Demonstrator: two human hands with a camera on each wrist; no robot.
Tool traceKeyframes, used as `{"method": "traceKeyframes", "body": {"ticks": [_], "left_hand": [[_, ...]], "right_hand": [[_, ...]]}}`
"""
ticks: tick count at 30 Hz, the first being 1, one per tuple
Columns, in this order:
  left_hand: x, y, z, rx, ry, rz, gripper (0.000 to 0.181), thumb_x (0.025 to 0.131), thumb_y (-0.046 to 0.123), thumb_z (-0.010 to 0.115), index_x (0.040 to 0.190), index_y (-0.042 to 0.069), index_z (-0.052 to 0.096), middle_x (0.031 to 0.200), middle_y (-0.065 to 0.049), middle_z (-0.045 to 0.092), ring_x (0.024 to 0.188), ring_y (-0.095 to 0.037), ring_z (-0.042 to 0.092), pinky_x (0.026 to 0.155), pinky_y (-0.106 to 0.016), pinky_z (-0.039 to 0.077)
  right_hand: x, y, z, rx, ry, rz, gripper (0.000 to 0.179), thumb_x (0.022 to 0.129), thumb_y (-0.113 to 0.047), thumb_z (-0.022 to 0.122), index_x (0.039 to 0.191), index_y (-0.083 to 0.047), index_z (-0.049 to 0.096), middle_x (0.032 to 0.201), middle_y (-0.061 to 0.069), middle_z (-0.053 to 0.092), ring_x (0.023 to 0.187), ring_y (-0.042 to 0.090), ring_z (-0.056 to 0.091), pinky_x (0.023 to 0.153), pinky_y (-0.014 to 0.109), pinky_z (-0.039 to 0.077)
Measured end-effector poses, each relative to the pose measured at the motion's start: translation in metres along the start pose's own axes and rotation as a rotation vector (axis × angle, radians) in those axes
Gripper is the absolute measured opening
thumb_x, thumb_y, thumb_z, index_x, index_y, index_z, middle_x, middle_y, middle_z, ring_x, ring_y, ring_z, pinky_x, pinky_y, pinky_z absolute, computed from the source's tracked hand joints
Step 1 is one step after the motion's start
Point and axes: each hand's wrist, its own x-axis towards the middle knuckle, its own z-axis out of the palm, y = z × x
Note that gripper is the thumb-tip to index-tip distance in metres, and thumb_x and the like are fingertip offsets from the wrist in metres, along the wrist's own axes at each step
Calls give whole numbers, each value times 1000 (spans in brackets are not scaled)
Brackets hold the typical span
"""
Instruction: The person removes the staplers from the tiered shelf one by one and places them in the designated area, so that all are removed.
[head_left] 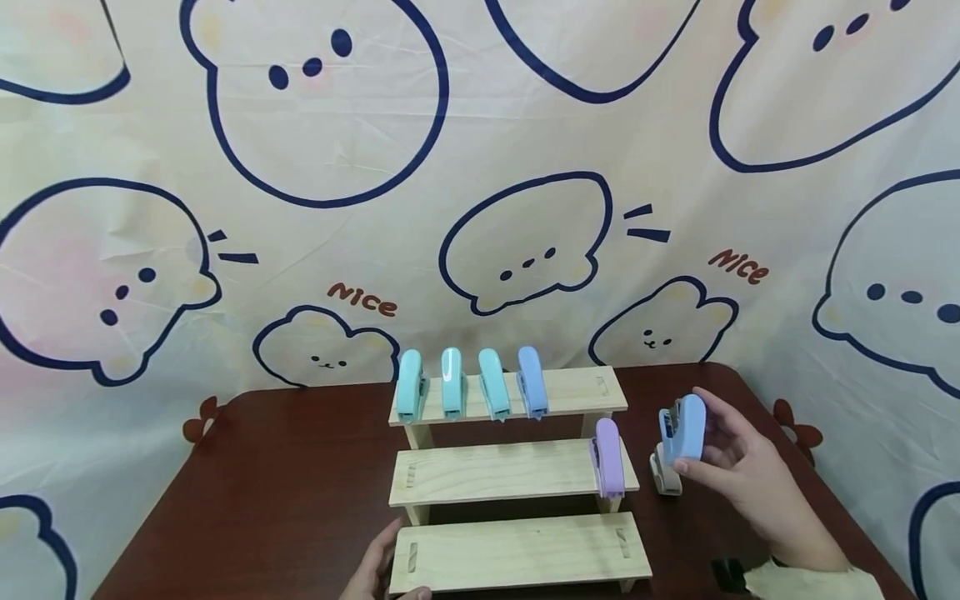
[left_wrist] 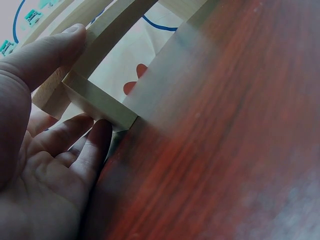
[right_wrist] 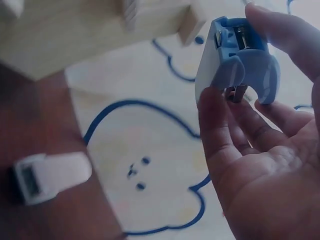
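Observation:
My right hand (head_left: 742, 467) holds a blue stapler (head_left: 686, 429) up beside the wooden rack's right end. In the right wrist view the thumb and fingers pinch this stapler (right_wrist: 240, 57) by its sides. A pale grey stapler (head_left: 665, 472) lies on the table just below and behind it. My left hand (head_left: 381, 567) grips the left end of the three-step wooden rack (head_left: 517, 554) at its lowest step. Seen from the left wrist, the thumb (left_wrist: 55, 52) lies over the board's edge while the fingers are tucked beneath.
On the top step stand three teal staplers (head_left: 453, 383) and one blue stapler (head_left: 532, 382) in a row. A purple stapler (head_left: 609, 457) sits at the middle step's right end. Behind the dark brown table (head_left: 300, 475) hangs a cartoon-printed cloth (head_left: 360, 242).

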Motion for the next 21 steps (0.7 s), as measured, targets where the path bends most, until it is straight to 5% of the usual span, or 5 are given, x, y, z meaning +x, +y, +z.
{"method": "traceKeyframes", "body": {"ticks": [9,21], "left_hand": [[-1,1,1,34,20,11,101,83,13,82,150,-15,11,140,-39,42,113,-37,62,85,-35,54],[0,1,1,-1,10,4,103,83,13,82,151,-13,10,142,-40,40,113,-36,62,84,-32,54]], "right_hand": [[10,34,-5,-53,13,126,103,86,-29,83,161,-10,16,150,30,35,124,46,48,83,14,49],[13,58,-12,-153,-51,180,100,85,-30,83,160,-7,20,137,33,48,108,38,59,81,36,58]]}}
